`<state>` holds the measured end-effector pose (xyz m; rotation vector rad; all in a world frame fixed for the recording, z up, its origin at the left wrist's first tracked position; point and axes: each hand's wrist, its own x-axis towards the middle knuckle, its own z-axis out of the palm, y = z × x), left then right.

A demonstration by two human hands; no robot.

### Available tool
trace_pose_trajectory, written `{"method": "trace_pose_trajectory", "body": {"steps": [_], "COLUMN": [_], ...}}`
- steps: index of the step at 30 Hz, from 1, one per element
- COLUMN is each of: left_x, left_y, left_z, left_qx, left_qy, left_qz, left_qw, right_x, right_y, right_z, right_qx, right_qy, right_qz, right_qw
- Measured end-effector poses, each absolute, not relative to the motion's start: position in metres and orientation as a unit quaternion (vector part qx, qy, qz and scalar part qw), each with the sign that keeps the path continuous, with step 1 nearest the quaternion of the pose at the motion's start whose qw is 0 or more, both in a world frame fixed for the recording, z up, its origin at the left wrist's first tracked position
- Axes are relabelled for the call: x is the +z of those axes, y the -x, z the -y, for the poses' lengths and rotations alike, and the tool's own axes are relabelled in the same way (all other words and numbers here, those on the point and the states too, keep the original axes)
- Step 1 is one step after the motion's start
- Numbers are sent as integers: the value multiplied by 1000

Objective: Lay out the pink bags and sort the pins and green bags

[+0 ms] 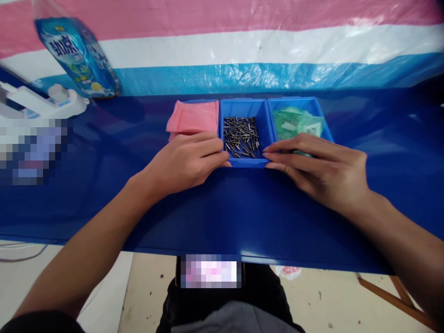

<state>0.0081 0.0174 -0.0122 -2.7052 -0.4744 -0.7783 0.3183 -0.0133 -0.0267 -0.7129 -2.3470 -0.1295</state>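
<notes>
Three small blue trays stand side by side on a glossy blue table [243, 217]. The middle tray [243, 107] holds several small metal pins [242, 136]. My left hand [185, 162] lies beside this tray's near left corner, fingers together and stretched toward it, fingertips touching the rim. My right hand [319, 166] rests at the near right corner, fingers extended flat, tips against the rim. The left tray holds pink sheets [193, 118]. The right tray [301, 102] holds green packets [298, 122], partly hidden by my right hand. Neither hand holds anything.
A blue printed bag [78, 58] leans at the back left next to a white device [45, 101]. A striped pink, white and blue tarp [243, 41] hangs behind the table. The table's near edge runs just above my lap.
</notes>
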Motion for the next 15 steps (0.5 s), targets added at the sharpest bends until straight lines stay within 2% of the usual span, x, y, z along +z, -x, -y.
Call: {"method": "trace_pose_trajectory", "body": {"steps": [10,15], "left_x": [-19,-23], "left_y": [-7,-7], "left_z": [-24,-24], "left_qx": [-287,-309], "left_qy": [929,927], "left_qz": [166,165], "left_qw": [163,138], "right_x": [-30,-28], "right_y": [-312,-314], "right_z": [15,13], "right_qx": [-53,-51], "right_qy": [296,281], "right_qz": [890,895], "right_qw": [343,341]}}
